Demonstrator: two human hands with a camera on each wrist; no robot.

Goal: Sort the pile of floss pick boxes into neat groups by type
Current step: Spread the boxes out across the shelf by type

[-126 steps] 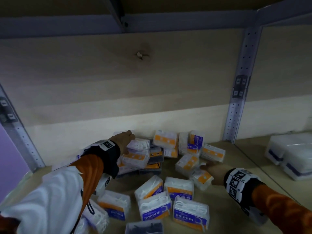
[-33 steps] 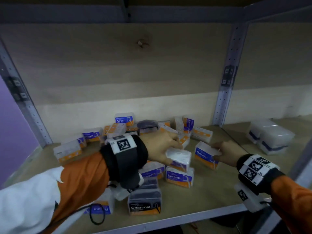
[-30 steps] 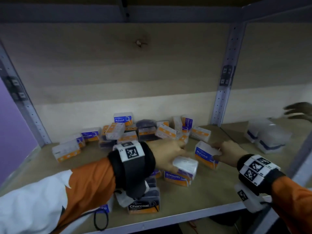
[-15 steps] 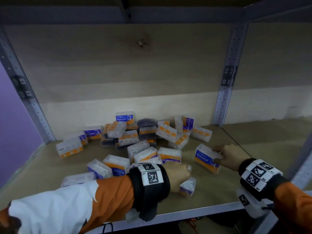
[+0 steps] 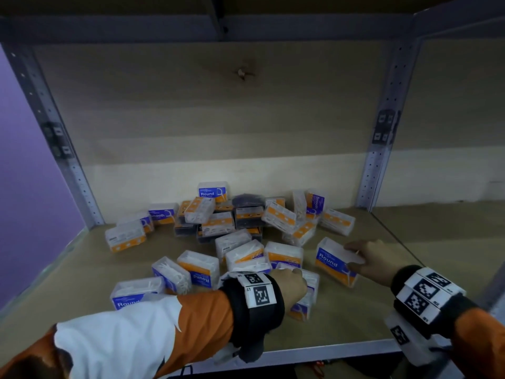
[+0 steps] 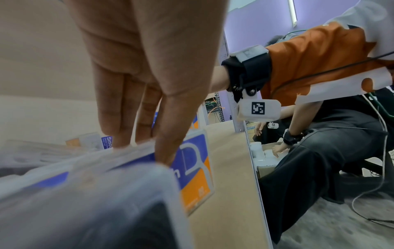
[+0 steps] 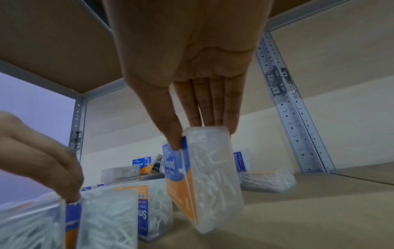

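Note:
A loose pile of clear floss pick boxes (image 5: 246,222) with blue-and-orange labels, some dark Charcoal ones among them, lies mid-shelf. My left hand (image 5: 293,287) pinches the top of one clear box (image 5: 307,302) near the front; in the left wrist view my left hand (image 6: 145,148) holds it by thumb and fingers, on its blue-and-orange label (image 6: 196,175). My right hand (image 5: 363,257) grips a Round box (image 5: 332,265) to the right of the pile. In the right wrist view my right hand (image 7: 192,134) holds this Round box (image 7: 204,178) tilted on the board.
The wooden shelf board (image 5: 355,321) ends at a grey metal front edge (image 5: 328,350). Perforated uprights (image 5: 379,165) stand at both back corners, with a wooden back panel between them. In the left wrist view another person (image 6: 319,143) reaches into a carton beside the shelf.
My left hand has taken a box from the middle of the pile and drawn it toward the shelf's front. My right hand has stayed on the Round box.

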